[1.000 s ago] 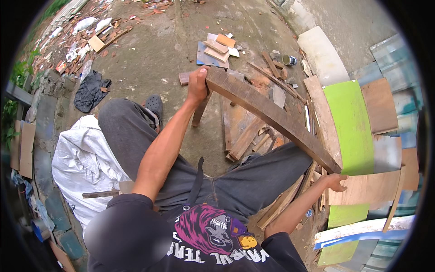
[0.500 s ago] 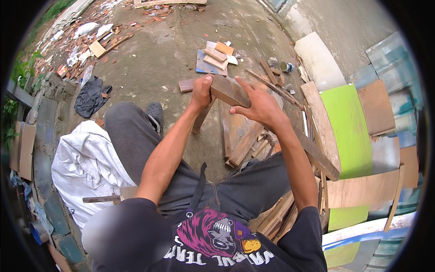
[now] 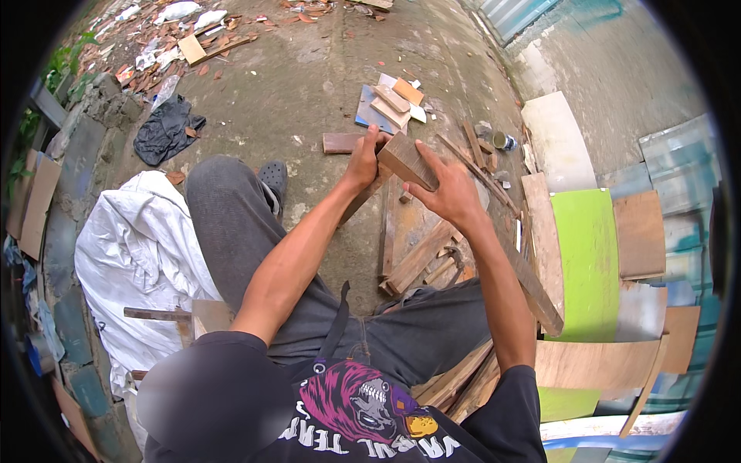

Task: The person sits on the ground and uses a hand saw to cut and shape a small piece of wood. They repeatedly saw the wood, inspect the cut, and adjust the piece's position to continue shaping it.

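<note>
Head view: two bare hands hold wood near the middle of the frame, a bit above the center. The left hand (image 3: 364, 160) has its fingers curled round a second piece of wood (image 3: 356, 207), right by the corner where it meets a long beam (image 3: 413, 162). The second piece slants down to the left, partly behind the left arm. The right hand (image 3: 454, 189) is spread wide over the beam, with its thumb on the near side and a finger on the far side, so it has hold of it. The beam goes down to the right, under the right arm, and its other end is near the green board (image 3: 587, 266) at the right.

Just left of the left hand, on the ground, is a short brown block (image 3: 341, 143). Above the hands, near the top middle, small boards (image 3: 392, 108) lie in a pile. Below the right hand is a thick plank (image 3: 421, 258). A white sack (image 3: 143, 247) is at the left, with a black plastic bag (image 3: 166, 135) above it. A tin can (image 3: 503, 140) lies at the upper right.
</note>
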Demonstrator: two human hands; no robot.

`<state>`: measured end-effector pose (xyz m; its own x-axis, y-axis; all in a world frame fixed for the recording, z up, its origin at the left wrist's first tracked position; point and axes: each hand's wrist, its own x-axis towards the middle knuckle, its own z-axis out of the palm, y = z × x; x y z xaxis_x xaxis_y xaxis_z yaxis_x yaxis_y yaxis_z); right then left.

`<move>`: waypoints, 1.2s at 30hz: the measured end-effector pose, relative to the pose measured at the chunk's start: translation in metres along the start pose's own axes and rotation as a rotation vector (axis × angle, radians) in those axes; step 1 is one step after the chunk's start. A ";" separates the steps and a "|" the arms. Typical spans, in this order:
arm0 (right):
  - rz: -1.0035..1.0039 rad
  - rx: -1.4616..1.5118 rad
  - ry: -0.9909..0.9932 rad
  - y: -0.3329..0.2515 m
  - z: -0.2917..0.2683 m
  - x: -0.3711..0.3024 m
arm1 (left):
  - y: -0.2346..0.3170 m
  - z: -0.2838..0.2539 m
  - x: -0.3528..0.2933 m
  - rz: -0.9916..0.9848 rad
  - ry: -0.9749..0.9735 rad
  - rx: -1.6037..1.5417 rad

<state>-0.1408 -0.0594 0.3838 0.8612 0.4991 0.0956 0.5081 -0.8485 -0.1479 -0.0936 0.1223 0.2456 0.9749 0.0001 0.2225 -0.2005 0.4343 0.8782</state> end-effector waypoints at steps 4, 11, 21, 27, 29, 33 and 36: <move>-0.031 -0.036 0.023 -0.006 0.001 0.000 | -0.002 -0.010 0.007 -0.058 -0.060 -0.108; 0.011 -0.066 -0.018 -0.012 -0.003 0.002 | -0.003 -0.007 0.008 -0.067 -0.034 -0.124; 0.083 -0.024 -0.041 -0.009 -0.005 0.003 | -0.006 -0.003 0.007 -0.008 -0.053 -0.048; 0.082 0.054 0.020 0.002 -0.002 0.000 | 0.010 0.011 0.001 0.059 -0.075 0.119; 0.101 0.199 0.013 0.008 -0.008 0.001 | 0.005 0.011 0.002 0.078 -0.053 0.102; 0.220 0.286 0.057 0.015 -0.039 0.007 | -0.005 0.002 0.003 0.000 -0.061 0.002; 0.281 0.330 0.098 0.016 -0.057 0.007 | -0.009 -0.004 0.009 -0.026 -0.078 -0.049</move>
<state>-0.1269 -0.0794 0.4385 0.9696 0.2245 0.0978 0.2434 -0.8394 -0.4860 -0.0822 0.1221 0.2375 0.9690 -0.0808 0.2333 -0.1680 0.4766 0.8629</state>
